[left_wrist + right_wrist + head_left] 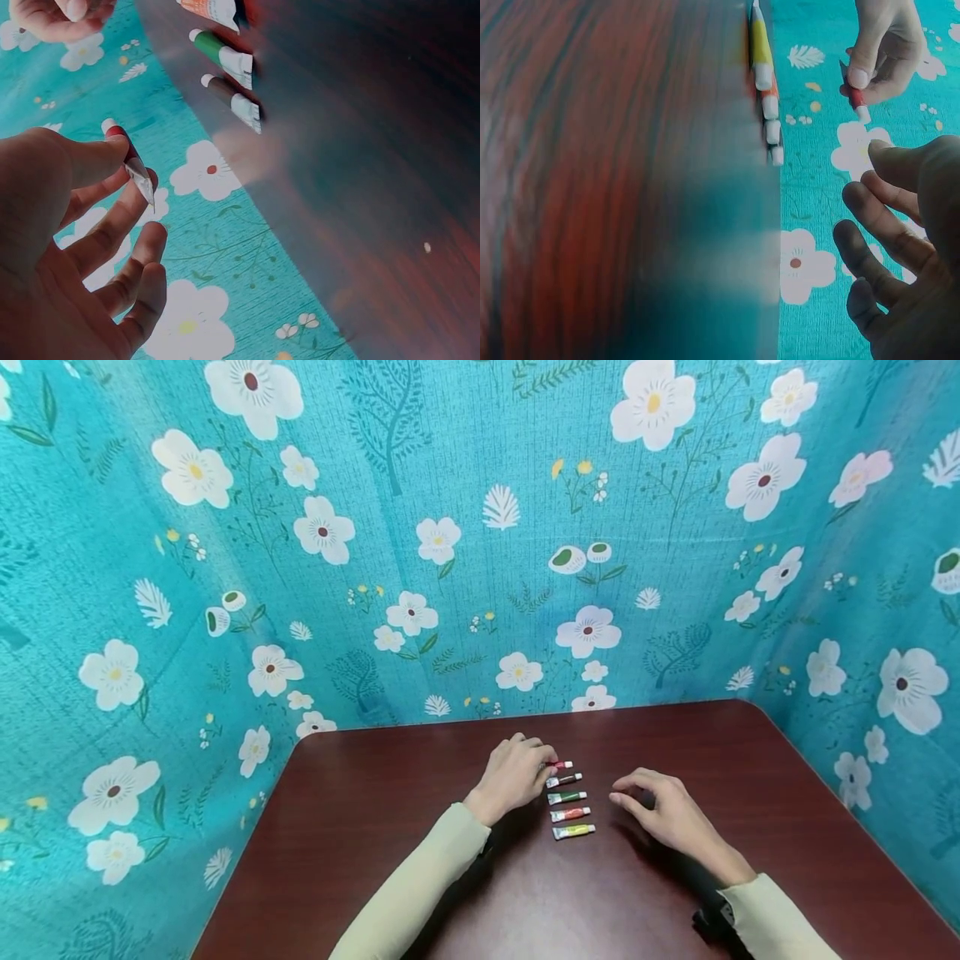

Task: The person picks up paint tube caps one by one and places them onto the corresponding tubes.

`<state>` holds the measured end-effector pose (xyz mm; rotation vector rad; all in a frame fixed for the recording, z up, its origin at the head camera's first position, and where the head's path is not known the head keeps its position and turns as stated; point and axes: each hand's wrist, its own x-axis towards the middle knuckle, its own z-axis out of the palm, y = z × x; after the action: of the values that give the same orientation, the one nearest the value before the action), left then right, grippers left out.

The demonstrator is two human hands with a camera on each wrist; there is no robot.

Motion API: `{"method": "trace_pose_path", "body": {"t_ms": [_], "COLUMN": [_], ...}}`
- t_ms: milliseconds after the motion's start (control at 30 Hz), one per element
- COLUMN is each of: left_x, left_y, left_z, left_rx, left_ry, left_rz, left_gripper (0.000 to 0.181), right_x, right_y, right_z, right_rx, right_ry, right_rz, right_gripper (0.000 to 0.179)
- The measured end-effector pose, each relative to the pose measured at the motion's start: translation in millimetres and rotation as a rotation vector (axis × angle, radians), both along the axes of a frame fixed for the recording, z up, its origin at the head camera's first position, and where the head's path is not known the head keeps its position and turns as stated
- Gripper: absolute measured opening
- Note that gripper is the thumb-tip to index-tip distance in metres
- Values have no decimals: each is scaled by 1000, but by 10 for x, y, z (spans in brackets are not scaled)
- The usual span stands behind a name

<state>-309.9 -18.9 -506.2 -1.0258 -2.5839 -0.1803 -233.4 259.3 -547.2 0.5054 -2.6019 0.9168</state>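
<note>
Between thumb and fingers my left hand (517,775) pinches a small red paint tube (133,154) with a white cap, at the far end of a column of tubes. Nearer to me lie a dark brown tube (564,780), a green tube (567,797), an orange-red tube (570,814) and a yellow tube (573,832), their caps pointing right. To the right of the column my right hand (671,814) hovers with loosely bent fingers and nothing in them. In the right wrist view its thumb and fingers stand apart.
The tubes lie on a dark reddish-brown wooden table (360,827) with rounded far corners. A turquoise flowered cloth (465,568) hangs behind it and along both sides. A dark strap device (712,922) sits at the right wrist.
</note>
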Motion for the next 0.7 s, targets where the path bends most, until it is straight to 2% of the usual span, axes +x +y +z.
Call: {"method": "trace_pose_path", "body": {"t_ms": [200, 367, 700], "left_x": [-119, -208, -289], "left_y": [95, 185, 269], "left_z": [-59, -126, -174], "left_rx": [-37, -75, -104], "left_ry": [-54, -60, -113], "left_rz": [24, 31, 56], "left_gripper": [17, 17, 19], "right_x": [24, 59, 80], "right_y": [138, 258, 423], "right_z": [8, 29, 26], "right_rx": [4, 11, 6], "right_ry": [1, 3, 77], "right_rz": [-36, -55, -58], "right_gripper": [18, 16, 21]}}
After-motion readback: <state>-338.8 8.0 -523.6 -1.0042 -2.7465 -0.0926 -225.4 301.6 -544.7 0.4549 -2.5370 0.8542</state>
